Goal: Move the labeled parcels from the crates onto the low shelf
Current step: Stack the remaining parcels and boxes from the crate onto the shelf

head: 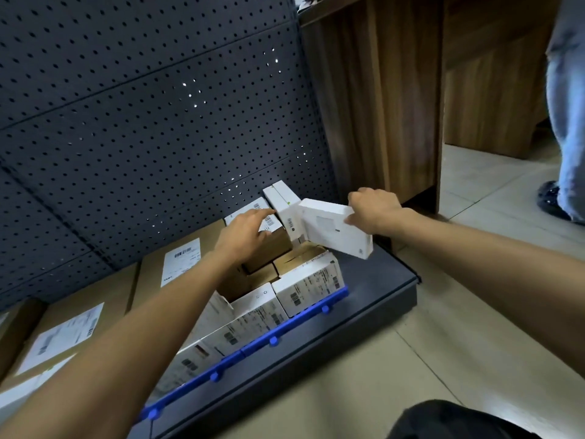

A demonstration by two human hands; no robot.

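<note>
White parcel (335,228) is tilted in the air over the far end of the low shelf (380,294), and our right hand (373,210) has its grip clamped on the top edge. Our left hand (247,232) lies flat, fingers loose, on a brown box (269,251) and touches the standing white boxes (280,198). We think we should hold those steady, turn our parcel upright and set it down slowly next to them, so nothing tips

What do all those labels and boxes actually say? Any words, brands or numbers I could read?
Nothing can be read.
The white box in the right hand: grey marks, too blurred.
The shipping labels on the brown parcels: barcodes, print too small.
The front-row white boxes: barcodes and print, blurred.
</note>
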